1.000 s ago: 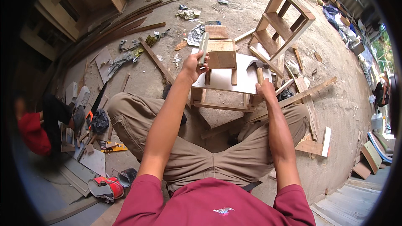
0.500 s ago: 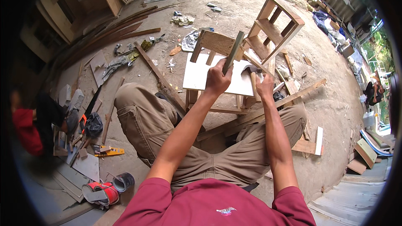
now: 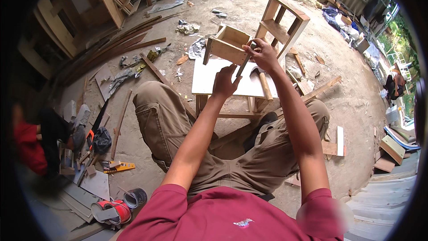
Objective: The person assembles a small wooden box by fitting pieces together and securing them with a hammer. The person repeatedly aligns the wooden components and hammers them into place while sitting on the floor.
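A small wooden frame, like an open box with protruding legs (image 3: 229, 50), is tilted above a white-topped low table (image 3: 207, 78) between my knees. My right hand (image 3: 264, 56) is closed on the upper end of the narrow wooden strip along the frame's right side. At the frame's lower corner, my left hand (image 3: 226, 82) has its fingers closed round the strip's lower end. A hammer (image 3: 266, 87) with a wooden handle lies on the right part of the white top, below my right hand. Neither hand touches it.
Behind the table to the right stands a small wooden chair frame (image 3: 285, 27). Long planks (image 3: 162, 72) and scraps litter the ground. At left are a handsaw (image 3: 92, 136), a yellow tool (image 3: 121, 166) and paint cans (image 3: 117, 212). A person's leg (image 3: 53, 125) is at far left.
My right hand has let go of the hammer, which now lies on the white top, and has moved up to the strip. The frame has turned, showing its hollow inside; my left hand has shifted lower.
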